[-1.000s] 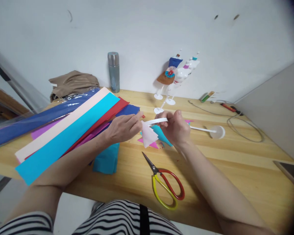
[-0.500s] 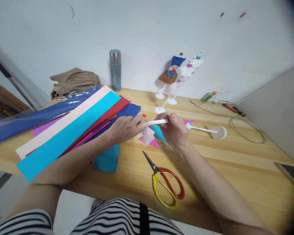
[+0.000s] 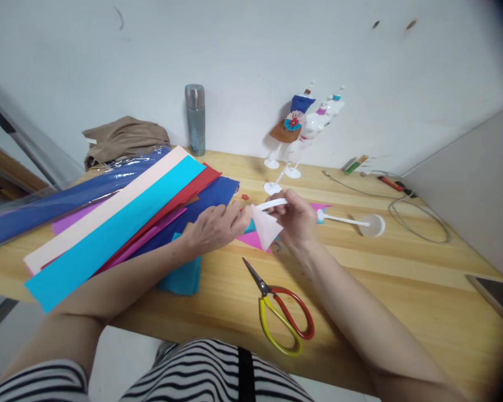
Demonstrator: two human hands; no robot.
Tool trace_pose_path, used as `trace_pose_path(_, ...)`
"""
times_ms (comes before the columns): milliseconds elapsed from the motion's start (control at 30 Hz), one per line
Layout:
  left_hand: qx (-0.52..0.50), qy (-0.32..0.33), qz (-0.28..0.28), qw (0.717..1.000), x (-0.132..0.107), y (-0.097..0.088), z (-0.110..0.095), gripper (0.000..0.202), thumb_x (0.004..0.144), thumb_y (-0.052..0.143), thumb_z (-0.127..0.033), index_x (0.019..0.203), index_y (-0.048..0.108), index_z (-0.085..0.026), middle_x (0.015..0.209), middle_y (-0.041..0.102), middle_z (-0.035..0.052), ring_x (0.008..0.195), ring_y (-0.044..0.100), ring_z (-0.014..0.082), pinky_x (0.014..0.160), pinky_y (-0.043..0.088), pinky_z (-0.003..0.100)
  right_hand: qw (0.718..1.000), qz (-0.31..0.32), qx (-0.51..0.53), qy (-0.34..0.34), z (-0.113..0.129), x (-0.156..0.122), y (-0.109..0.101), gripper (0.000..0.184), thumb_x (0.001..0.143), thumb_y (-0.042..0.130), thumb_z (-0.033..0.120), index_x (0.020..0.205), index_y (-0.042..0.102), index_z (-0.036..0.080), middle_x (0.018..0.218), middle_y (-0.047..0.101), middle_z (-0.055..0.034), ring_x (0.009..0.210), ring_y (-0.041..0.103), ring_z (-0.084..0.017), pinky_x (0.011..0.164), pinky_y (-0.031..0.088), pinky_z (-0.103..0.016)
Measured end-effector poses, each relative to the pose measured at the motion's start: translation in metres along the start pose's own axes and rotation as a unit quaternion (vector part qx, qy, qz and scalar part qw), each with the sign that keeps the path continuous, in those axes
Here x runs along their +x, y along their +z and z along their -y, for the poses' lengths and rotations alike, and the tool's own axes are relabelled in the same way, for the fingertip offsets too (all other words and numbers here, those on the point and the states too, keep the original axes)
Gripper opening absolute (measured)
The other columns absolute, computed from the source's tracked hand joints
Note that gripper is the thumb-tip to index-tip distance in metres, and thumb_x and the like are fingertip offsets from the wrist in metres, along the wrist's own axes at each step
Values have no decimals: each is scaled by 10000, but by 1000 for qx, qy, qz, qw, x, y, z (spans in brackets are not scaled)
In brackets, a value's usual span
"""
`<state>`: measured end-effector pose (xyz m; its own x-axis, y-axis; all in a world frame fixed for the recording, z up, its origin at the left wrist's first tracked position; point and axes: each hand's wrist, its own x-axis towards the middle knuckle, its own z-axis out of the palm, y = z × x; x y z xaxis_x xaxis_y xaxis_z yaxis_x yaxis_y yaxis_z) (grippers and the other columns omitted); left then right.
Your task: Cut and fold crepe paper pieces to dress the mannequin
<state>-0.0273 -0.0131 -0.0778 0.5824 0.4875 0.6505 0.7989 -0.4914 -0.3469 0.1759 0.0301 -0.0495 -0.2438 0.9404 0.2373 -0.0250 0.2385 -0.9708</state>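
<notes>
Between my hands stretches a narrow white strip (image 3: 272,204), which looks like tape. The fingers of my left hand (image 3: 218,226) are closed at its left end, with a pale pink piece of crepe paper (image 3: 269,228) hanging from them. My right hand (image 3: 298,219) is curled around the other end; whether a roll sits inside the palm is hidden. Beneath the hands lie magenta paper scraps (image 3: 251,240). Scissors (image 3: 265,288) with one red and one yellow handle rest on the table in front of me, blades slightly apart.
Long crepe paper strips (image 3: 121,223) cover the left side, beside a folded teal piece (image 3: 180,279). A flask (image 3: 195,120) and small dressed mannequins (image 3: 293,125) stand by the wall. A white-based stand (image 3: 371,225) lies right, near a grey cable (image 3: 423,237).
The pale pink piece has risen and turned into a broader triangle under the white strip. My right hand has tilted slightly, and the strip now slopes upward to the right.
</notes>
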Motion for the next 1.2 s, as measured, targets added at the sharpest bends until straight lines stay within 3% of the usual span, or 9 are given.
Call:
trace_pose_path(133, 11, 11, -6, 1000, -6, 5, 1, 505, 1025, 481, -145, 1527, 443, -177, 1028, 776, 78, 650, 645, 139, 558, 409, 297, 985, -100, 138, 11, 1, 1, -5, 506, 795, 694, 530, 569, 339, 249, 602, 317, 13, 610, 445, -177, 624, 443, -345)
trace_pose_path(400, -36, 70, -85, 993, -15, 23, 11, 686, 1011, 472, -116, 1627, 175, -64, 1098, 787, 150, 885, 748, 172, 708, 527, 262, 947, -86, 308, 20, -2, 0, 5, 558, 696, 837, 470, 542, 361, 223, 519, 355, 40, 554, 465, -135, 541, 409, -280)
trace_pose_path(667, -198, -28, -39, 979, -17, 29, 15, 380, 957, 437, -130, 1251, 679, -122, 896, 805, 101, 696, 727, 156, 641, 526, 247, 930, -118, 349, 10, -7, 3, 0, 522, 759, 799, 540, 556, 428, 234, 520, 367, 43, 506, 447, -143, 521, 440, -313)
trace_pose_path(733, -331, -139, -19, 933, -10, 20, 17, 318, 954, 480, -219, 1117, 743, -146, 949, 807, 110, 785, 752, 172, 714, 559, 257, 935, -110, 338, 2, -7, 2, 0, 519, 775, 788, 548, 555, 439, 233, 524, 361, 42, 512, 455, -148, 532, 444, -319)
trace_pose_path(833, -522, -328, 50, 786, 6, -3, 20, 402, 934, 575, -377, 1225, 733, -150, 893, 793, 76, 695, 718, 149, 639, 547, 228, 942, -90, 322, -12, -5, 0, 6, 542, 798, 754, 558, 523, 431, 220, 531, 365, 30, 537, 473, -148, 559, 449, -319)
trace_pose_path(900, -640, -354, 117, 672, 17, -17, 21, 562, 923, 574, -506, 1315, 688, -119, 671, 723, 32, 546, 659, 139, 501, 484, 208, 945, -76, 318, -24, -3, -2, 11, 554, 819, 722, 554, 501, 417, 217, 528, 360, 23, 539, 458, -149, 565, 441, -324)
trace_pose_path(1000, -733, -353, 179, 554, 28, -30, 20, 622, 852, 664, -547, 1290, 686, -105, 656, 702, 29, 560, 696, 151, 475, 471, 195, 950, -47, 303, -50, -1, -5, 17, 549, 833, 705, 535, 488, 415, 222, 510, 348, 19, 532, 414, -152, 547, 399, -321)
trace_pose_path(1100, -768, -353, 213, 491, 34, -34, 18, 528, 809, 726, -539, 1108, 734, -105, 684, 701, 39, 571, 716, 154, 478, 483, 193, 956, -28, 284, -61, -1, -7, 18, 529, 824, 725, 520, 487, 444, 223, 504, 350, 19, 545, 412, -153, 551, 361, -313)
trace_pose_path(1200, -775, -358, 220, 471, 36, -36, 18, 507, 763, 764, -562, 966, 734, -98, 649, 676, 37, 536, 700, 151, 448, 459, 191, 958, -15, 281, -49, -4, -8, 18, 515, 810, 743, 516, 485, 475, 220, 505, 350, 22, 550, 415, -150, 560, 337, -320)
